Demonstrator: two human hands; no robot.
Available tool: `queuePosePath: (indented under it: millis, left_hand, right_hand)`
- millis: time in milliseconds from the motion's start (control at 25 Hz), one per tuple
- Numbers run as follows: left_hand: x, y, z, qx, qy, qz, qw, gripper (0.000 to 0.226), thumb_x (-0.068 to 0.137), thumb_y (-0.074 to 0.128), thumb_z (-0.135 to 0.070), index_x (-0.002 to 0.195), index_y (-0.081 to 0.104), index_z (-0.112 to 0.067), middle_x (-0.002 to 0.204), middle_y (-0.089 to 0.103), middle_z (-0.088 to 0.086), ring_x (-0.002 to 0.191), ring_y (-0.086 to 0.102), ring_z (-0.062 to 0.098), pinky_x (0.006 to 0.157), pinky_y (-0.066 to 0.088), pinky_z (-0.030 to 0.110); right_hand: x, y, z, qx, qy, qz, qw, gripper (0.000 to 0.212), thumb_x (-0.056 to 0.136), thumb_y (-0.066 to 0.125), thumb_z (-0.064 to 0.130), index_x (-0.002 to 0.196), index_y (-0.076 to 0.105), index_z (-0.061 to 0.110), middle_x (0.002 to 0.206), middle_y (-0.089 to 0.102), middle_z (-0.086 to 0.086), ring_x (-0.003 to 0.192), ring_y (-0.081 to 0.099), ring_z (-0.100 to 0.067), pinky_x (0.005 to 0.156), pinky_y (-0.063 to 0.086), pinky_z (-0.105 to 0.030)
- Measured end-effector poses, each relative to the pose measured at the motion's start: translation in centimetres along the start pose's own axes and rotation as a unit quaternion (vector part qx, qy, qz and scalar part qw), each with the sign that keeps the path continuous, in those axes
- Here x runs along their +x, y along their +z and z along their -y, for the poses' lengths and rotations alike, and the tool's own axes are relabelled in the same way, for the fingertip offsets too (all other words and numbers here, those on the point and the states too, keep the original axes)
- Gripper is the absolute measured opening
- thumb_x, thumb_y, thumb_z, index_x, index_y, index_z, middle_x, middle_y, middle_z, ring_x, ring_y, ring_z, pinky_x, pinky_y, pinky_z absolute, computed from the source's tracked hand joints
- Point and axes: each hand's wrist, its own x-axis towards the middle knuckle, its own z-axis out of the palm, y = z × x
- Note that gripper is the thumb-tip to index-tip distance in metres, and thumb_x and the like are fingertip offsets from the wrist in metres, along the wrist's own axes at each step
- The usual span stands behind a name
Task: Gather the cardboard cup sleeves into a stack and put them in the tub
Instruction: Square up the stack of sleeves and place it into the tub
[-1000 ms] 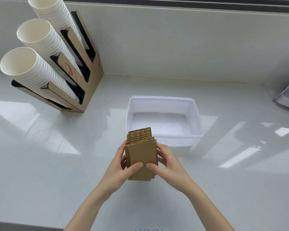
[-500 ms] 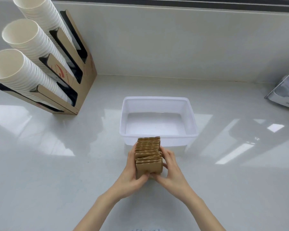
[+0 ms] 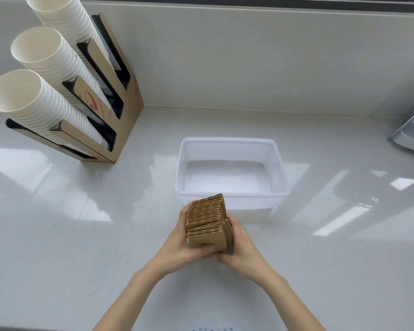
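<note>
One tub (image 3: pixel 279 163), three rows of nested white cups (image 3: pixel 58 75), one stack of sleeves (image 3: pixel 207 218), two hands.

The stack of sleeves (image 3: pixel 207 219) hides both hands' fingers and the tub's (image 3: pixel 230 140) near wall

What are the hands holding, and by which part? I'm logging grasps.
Both the left hand and right hand hold the sleeve stack by its opposite side edges, thumbs across the near face.

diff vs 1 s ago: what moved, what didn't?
The stack of cup sleeves, upright with its face to the camera a second ago, has tipped forward so its top edges show, nearer the tub. The left hand and right hand still clamp it. Tub still empty; cup holder unmoved.
</note>
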Motion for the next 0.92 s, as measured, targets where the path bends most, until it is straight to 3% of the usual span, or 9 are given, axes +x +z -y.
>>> queuePosePath:
  millis: [80,160,240,360,520,640,720,840,920]
  left_hand:
    - [0.0,0.1,0.0,-0.014,-0.008,-0.001,1.000,0.080,0.060,0.075,-0.020,0.117,0.024,-0.043,0.117,0.051,-0.016,0.104,0.051,-0.014,0.083,0.039,0.001]
    - [-0.2,0.4,0.0,-0.043,-0.020,-0.002,0.999,0.076,0.061,0.073,-0.014,0.115,0.025,-0.038,0.113,0.052,-0.015,0.099,0.054,-0.014,0.080,0.043,0.004]
    - [-0.5,0.5,-0.4,-0.088,-0.039,-0.005,0.995,0.074,0.062,0.069,-0.008,0.115,0.024,-0.034,0.109,0.050,-0.019,0.092,0.055,-0.018,0.074,0.046,0.005]
    - [-0.7,0.8,-1.1,-0.133,-0.060,-0.015,0.989,0.075,0.070,0.068,-0.004,0.127,0.023,-0.023,0.097,0.047,-0.032,0.082,0.056,-0.021,0.069,0.048,0.005]
    - [-0.8,0.8,-1.3,-0.142,-0.073,-0.007,0.987,0.079,0.066,0.067,-0.009,0.132,0.023,-0.009,0.098,0.042,-0.024,0.078,0.056,-0.023,0.065,0.048,0.003]
    - [-0.9,0.2,-1.6,-0.133,-0.075,0.010,0.988,0.084,0.055,0.074,-0.028,0.126,0.029,-0.023,0.112,0.043,-0.016,0.089,0.054,-0.021,0.070,0.049,0.004]
    - [-0.9,-0.2,-1.5,-0.132,-0.080,0.015,0.988,0.081,0.050,0.072,-0.039,0.119,0.031,-0.033,0.110,0.052,-0.019,0.092,0.057,-0.016,0.073,0.048,0.005]
    - [-0.7,-1.0,-1.2,-0.130,-0.077,0.019,0.988,0.097,0.046,0.078,-0.051,0.123,0.018,-0.052,0.105,0.066,-0.024,0.101,0.059,-0.008,0.076,0.049,0.007]
    - [-0.5,-1.4,-1.1,-0.118,-0.073,0.039,0.990,0.096,0.049,0.078,-0.051,0.127,0.021,-0.050,0.114,0.063,-0.020,0.107,0.058,-0.002,0.080,0.050,0.011]
  right_hand:
    - [-0.1,-0.3,0.1,-0.001,-0.006,0.005,1.000,0.085,0.060,0.067,0.019,0.134,0.028,0.028,0.122,0.042,0.010,0.123,0.039,-0.013,0.102,0.037,-0.027]
    - [-0.4,-1.0,0.3,0.008,-0.004,0.026,1.000,0.086,0.060,0.068,0.020,0.133,0.027,0.035,0.123,0.042,0.008,0.119,0.045,-0.011,0.099,0.041,-0.024]
    - [-0.8,-1.7,0.4,0.029,0.003,0.043,0.999,0.084,0.062,0.070,0.021,0.130,0.026,0.044,0.125,0.041,0.005,0.115,0.049,-0.008,0.095,0.042,-0.018]
    - [-1.1,-2.3,0.3,0.107,0.036,0.052,0.992,0.092,0.062,0.072,0.021,0.138,0.021,0.036,0.134,0.039,0.006,0.121,0.048,-0.004,0.101,0.042,-0.023]
    - [-1.5,-2.4,0.2,0.209,0.052,0.064,0.975,0.085,0.063,0.071,0.010,0.133,0.027,0.033,0.134,0.043,-0.004,0.103,0.061,-0.004,0.079,0.053,-0.021]
    - [-1.7,-2.5,0.1,0.239,0.055,0.072,0.967,0.079,0.061,0.071,0.010,0.127,0.033,0.031,0.130,0.045,-0.008,0.098,0.063,-0.004,0.074,0.052,-0.018]
    - [-1.8,-2.8,0.3,0.244,0.050,0.073,0.966,0.072,0.063,0.069,0.008,0.121,0.037,0.033,0.127,0.048,-0.007,0.095,0.063,-0.001,0.073,0.052,-0.018]
    - [-1.8,-3.4,0.5,0.244,0.051,0.067,0.966,0.083,0.061,0.071,0.011,0.131,0.030,0.028,0.130,0.043,-0.009,0.098,0.062,-0.003,0.074,0.053,-0.019]
    - [-1.8,-3.9,0.6,0.218,0.063,0.055,0.972,0.089,0.062,0.070,0.011,0.135,0.023,0.029,0.130,0.040,-0.006,0.100,0.061,-0.004,0.074,0.053,-0.019]
